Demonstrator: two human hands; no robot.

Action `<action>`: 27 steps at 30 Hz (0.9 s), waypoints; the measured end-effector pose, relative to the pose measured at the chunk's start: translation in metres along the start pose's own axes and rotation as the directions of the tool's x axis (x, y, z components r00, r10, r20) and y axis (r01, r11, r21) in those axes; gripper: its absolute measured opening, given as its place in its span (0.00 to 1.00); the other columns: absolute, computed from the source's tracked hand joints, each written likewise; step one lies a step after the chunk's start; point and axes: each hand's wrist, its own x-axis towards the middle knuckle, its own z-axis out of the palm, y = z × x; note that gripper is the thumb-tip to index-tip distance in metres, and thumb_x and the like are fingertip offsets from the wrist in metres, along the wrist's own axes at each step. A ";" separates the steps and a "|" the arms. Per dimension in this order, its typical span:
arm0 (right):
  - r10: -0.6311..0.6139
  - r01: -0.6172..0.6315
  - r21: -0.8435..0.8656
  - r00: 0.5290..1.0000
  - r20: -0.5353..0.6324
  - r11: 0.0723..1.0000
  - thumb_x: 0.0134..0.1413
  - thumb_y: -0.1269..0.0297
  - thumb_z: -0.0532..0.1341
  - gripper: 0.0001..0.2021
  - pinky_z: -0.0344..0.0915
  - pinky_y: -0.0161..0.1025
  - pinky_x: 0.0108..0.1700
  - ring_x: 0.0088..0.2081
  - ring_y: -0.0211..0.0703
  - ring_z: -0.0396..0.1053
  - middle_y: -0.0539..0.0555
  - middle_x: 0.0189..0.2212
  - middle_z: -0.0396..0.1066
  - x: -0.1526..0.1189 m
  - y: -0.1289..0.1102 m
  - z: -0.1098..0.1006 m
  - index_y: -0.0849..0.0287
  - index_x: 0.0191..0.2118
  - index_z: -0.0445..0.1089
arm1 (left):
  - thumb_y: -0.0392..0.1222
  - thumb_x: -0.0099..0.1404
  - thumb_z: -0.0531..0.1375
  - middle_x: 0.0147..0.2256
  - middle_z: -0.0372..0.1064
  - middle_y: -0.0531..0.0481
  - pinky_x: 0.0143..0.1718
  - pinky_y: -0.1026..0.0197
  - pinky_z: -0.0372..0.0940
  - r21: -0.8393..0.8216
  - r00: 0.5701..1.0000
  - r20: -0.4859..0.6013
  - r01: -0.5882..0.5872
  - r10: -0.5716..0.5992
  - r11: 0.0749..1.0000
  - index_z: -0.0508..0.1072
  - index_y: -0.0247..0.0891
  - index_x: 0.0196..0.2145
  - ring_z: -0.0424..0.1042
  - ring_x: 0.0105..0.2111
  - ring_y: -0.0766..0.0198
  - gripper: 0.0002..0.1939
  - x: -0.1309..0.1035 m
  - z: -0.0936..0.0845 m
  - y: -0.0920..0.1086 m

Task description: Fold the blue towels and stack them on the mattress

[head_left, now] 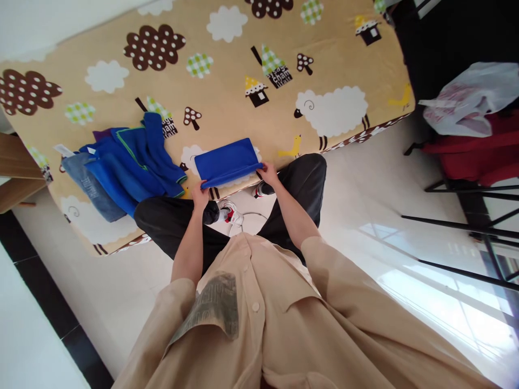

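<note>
A flat blue cloth point(229, 161) lies on the near edge of the patterned bed cover, its near side folded into a raised strip. My left hand point(199, 193) pinches the left end of that strip. At the right end, the fingers of my right hand point(267, 174) are closed on the corner. To the left of my left hand sits a loose heap of blue cloths point(133, 162) with green edging. A grey-blue cloth point(95, 183) with faint lettering lies against the heap's left side.
The tan bed cover point(227, 81) carries sheep, cloud and house prints. At the right, a white plastic bag point(472, 100) rests on red fabric point(466, 151) above black metal bars. A wooden piece of furniture point(20, 162) stands at the far left. My knees flank the cloth.
</note>
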 end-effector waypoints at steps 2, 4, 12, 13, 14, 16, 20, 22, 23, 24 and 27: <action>0.004 -0.003 0.011 1.000 -0.030 1.000 0.61 0.62 0.67 0.12 0.74 0.48 0.58 0.45 0.50 0.80 0.60 0.44 0.82 0.003 0.002 0.002 0.62 0.48 0.79 | 0.34 0.66 0.63 0.41 0.80 0.41 0.55 0.47 0.73 0.017 0.999 -0.015 0.048 -0.048 0.999 0.77 0.35 0.50 0.80 0.42 0.51 0.15 0.002 0.001 0.000; 0.005 -0.006 -0.014 0.999 -0.047 1.000 0.63 0.56 0.66 0.13 0.74 0.50 0.59 0.44 0.51 0.79 0.59 0.42 0.82 0.006 0.004 0.003 0.60 0.45 0.78 | 0.37 0.69 0.62 0.39 0.79 0.41 0.56 0.48 0.72 0.037 0.997 -0.029 0.076 -0.075 0.996 0.76 0.35 0.49 0.79 0.42 0.51 0.12 0.004 0.001 -0.002; 0.069 -0.088 -0.173 0.991 -0.113 0.981 0.64 0.61 0.66 0.10 0.71 0.54 0.61 0.49 0.55 0.79 0.62 0.43 0.82 0.006 0.005 0.005 0.60 0.46 0.77 | 0.46 0.74 0.57 0.43 0.78 0.35 0.62 0.40 0.67 0.097 0.985 -0.051 0.166 -0.162 0.981 0.76 0.36 0.40 0.77 0.53 0.41 0.12 0.011 0.005 -0.013; 0.078 -0.101 -0.183 0.989 -0.127 0.978 0.64 0.62 0.66 0.10 0.72 0.54 0.60 0.49 0.54 0.79 0.61 0.43 0.82 0.006 0.004 0.005 0.60 0.47 0.76 | 0.47 0.73 0.58 0.43 0.78 0.35 0.62 0.40 0.66 0.103 0.984 -0.048 0.178 -0.174 0.979 0.76 0.36 0.40 0.77 0.53 0.40 0.12 0.012 0.006 -0.014; 0.085 -0.112 -0.195 0.987 -0.139 0.974 0.63 0.64 0.66 0.10 0.72 0.54 0.59 0.48 0.54 0.79 0.61 0.41 0.81 0.005 0.003 0.005 0.60 0.48 0.76 | 0.47 0.73 0.58 0.42 0.78 0.35 0.63 0.39 0.66 0.109 0.982 -0.046 0.188 -0.184 0.976 0.76 0.36 0.40 0.77 0.53 0.40 0.12 0.012 0.006 -0.016; 0.097 -0.131 -0.215 0.982 -0.160 0.968 0.62 0.65 0.66 0.10 0.72 0.54 0.59 0.46 0.54 0.79 0.59 0.39 0.81 0.004 -0.001 0.004 0.60 0.48 0.74 | 0.45 0.72 0.58 0.42 0.79 0.35 0.63 0.40 0.66 0.116 0.980 -0.042 0.198 -0.194 0.973 0.77 0.36 0.40 0.77 0.53 0.40 0.11 0.013 0.006 -0.017; 0.114 -0.155 -0.224 0.976 -0.184 0.962 0.61 0.65 0.67 0.09 0.72 0.55 0.59 0.45 0.53 0.79 0.57 0.38 0.80 0.000 -0.009 0.002 0.58 0.45 0.72 | 0.42 0.71 0.58 0.42 0.79 0.35 0.62 0.41 0.67 0.131 0.980 -0.028 0.197 -0.195 0.972 0.77 0.36 0.40 0.77 0.52 0.42 0.09 0.012 0.007 -0.020; 0.126 -0.167 -0.226 0.974 -0.186 0.960 0.60 0.64 0.67 0.08 0.72 0.55 0.59 0.46 0.53 0.79 0.57 0.38 0.80 -0.002 -0.013 0.001 0.57 0.44 0.72 | 0.40 0.70 0.59 0.42 0.79 0.34 0.62 0.41 0.67 0.138 0.981 -0.021 0.193 -0.192 0.971 0.76 0.35 0.40 0.77 0.52 0.41 0.08 0.011 0.007 -0.020; 0.133 -0.175 -0.229 0.974 -0.185 0.958 0.60 0.64 0.67 0.07 0.72 0.55 0.59 0.46 0.53 0.79 0.57 0.38 0.80 -0.003 -0.014 0.001 0.57 0.43 0.71 | 0.40 0.70 0.59 0.43 0.79 0.34 0.62 0.41 0.67 0.140 0.982 -0.018 0.190 -0.190 0.972 0.76 0.35 0.40 0.77 0.53 0.41 0.08 0.011 0.007 -0.020; 0.141 -0.182 -0.233 0.973 -0.183 0.955 0.60 0.64 0.67 0.07 0.72 0.55 0.58 0.46 0.53 0.79 0.57 0.38 0.80 -0.004 -0.016 0.001 0.57 0.43 0.71 | 0.39 0.69 0.59 0.43 0.79 0.34 0.63 0.41 0.66 0.141 0.982 -0.016 0.188 -0.187 0.972 0.76 0.35 0.41 0.77 0.53 0.41 0.08 0.011 0.007 -0.020; 0.153 -0.196 -0.250 0.971 -0.182 0.948 0.61 0.64 0.66 0.07 0.72 0.54 0.57 0.46 0.54 0.79 0.57 0.39 0.80 -0.006 -0.021 0.000 0.57 0.42 0.71 | 0.38 0.68 0.59 0.44 0.79 0.34 0.63 0.40 0.66 0.139 0.983 -0.014 0.181 -0.181 0.974 0.76 0.35 0.43 0.77 0.53 0.41 0.08 0.010 0.006 -0.020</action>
